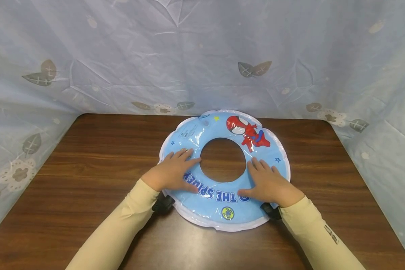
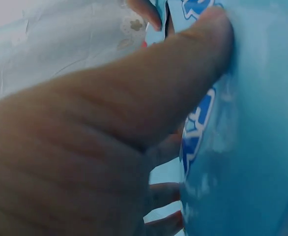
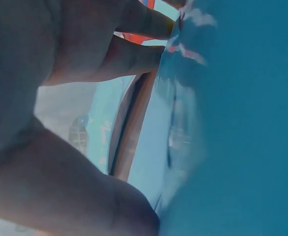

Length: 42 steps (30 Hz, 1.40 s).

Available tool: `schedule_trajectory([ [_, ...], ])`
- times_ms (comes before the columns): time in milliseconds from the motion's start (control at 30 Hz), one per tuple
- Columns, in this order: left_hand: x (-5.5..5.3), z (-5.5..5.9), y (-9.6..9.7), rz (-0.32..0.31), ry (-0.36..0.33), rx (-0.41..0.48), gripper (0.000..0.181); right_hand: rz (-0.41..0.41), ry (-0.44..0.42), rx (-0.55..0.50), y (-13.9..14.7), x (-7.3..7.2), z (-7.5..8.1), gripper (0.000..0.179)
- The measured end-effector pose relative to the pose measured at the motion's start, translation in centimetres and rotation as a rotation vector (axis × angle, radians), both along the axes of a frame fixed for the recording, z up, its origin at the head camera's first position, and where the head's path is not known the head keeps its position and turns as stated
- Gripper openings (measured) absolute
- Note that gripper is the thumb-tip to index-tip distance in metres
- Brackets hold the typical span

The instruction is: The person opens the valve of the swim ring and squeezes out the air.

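Note:
A light blue inflatable swim ring (image 1: 222, 219) with a white edge lies on the table, a red cartoon figure printed at its far right and blue lettering along its near side. My left hand (image 1: 173, 170) rests on the ring's left side, fingers spread and thumb over the lettering. On the right side my right hand (image 1: 268, 183) rests the same way, fingers reaching toward the hole. In the left wrist view the thumb (image 2: 203, 44) touches the blue surface (image 2: 257, 147). The right wrist view shows fingertips against the ring (image 3: 242, 123), part of which the hand hides.
The brown wooden table (image 1: 87, 168) has rounded far corners. A pale curtain (image 1: 202, 56) with leaf and flower prints hangs behind it and along both sides. Dark wrist straps (image 1: 163, 203) sit under the cream sleeves (image 1: 121, 228).

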<state>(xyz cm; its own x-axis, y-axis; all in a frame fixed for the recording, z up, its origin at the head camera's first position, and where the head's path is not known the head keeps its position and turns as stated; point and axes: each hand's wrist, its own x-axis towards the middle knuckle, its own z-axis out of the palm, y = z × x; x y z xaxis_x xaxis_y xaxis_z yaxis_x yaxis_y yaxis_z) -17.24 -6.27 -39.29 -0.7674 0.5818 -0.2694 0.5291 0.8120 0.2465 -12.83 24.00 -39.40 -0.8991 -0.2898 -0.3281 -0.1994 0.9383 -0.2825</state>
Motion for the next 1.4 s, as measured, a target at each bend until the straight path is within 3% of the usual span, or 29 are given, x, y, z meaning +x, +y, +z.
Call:
schedule_trajectory([
  [167,-0.1,-0.6,0.3,0.017,0.02,-0.025,0.099,0.001,-0.006,0.012,-0.1,-0.3,-0.1,0.106],
  [567,0.3,-0.6,0.8,0.046,0.02,-0.036,0.1,0.014,-0.016,0.019,-0.3,-0.4,-0.8,0.106],
  [833,0.5,-0.6,0.9,0.066,0.017,-0.021,0.099,0.016,0.008,0.004,0.0,-0.3,-0.3,0.105],
  [1133,1.6,-0.1,2.0,0.148,-0.011,-0.013,0.102,-0.017,0.08,0.033,0.3,-0.5,0.0,0.108],
  [1400,2.5,0.9,2.3,0.179,-0.07,-0.031,0.09,-0.027,0.098,0.024,0.6,-0.9,-0.1,0.105],
])
